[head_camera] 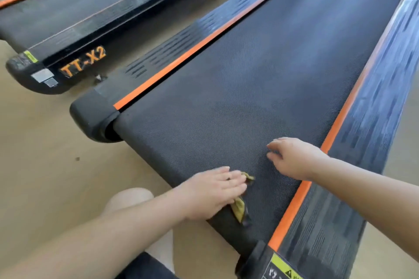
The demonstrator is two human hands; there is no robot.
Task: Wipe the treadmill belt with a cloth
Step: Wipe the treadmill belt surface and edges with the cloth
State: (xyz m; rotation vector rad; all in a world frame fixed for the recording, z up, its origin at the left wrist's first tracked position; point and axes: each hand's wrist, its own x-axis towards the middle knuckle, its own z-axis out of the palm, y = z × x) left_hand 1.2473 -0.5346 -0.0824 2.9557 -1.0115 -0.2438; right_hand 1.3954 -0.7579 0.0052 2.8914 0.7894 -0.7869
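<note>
Off to the far left sits a second treadmill (68,29) marked TT-X2, well apart from my work across a strip of tan floor (45,154). Moving in, I see my knee (129,199) beside the rear end of the treadmill belt (260,75), so I am at its short back edge looking up its length.

My left hand (210,192) lies flat on the belt just inside that rear edge, fingers straight and together, pressing down, not curled around anything. The cloth (240,209) is under this palm. Only two olive-yellow scraps show, one poking out past the fingertips and one trailing from beneath the hand toward the belt's back edge. I cannot tell how it is folded underneath.

To the right, my right hand (292,157) rests on the belt with loose, unclenched fingers that grasp nothing. It is near the cloth but not touching it, and it sits just inside the right-hand orange strip (335,129) and side rail (374,120).

What matters for the next stroke, as I judge it: the belt's long axis runs away from me toward the upper right, and nearly all its surface lies ahead of the left fingertips. The left hand owns the cloth, so I would push it forward along that axis. The right hand is in the way if I sweep sideways.
</note>
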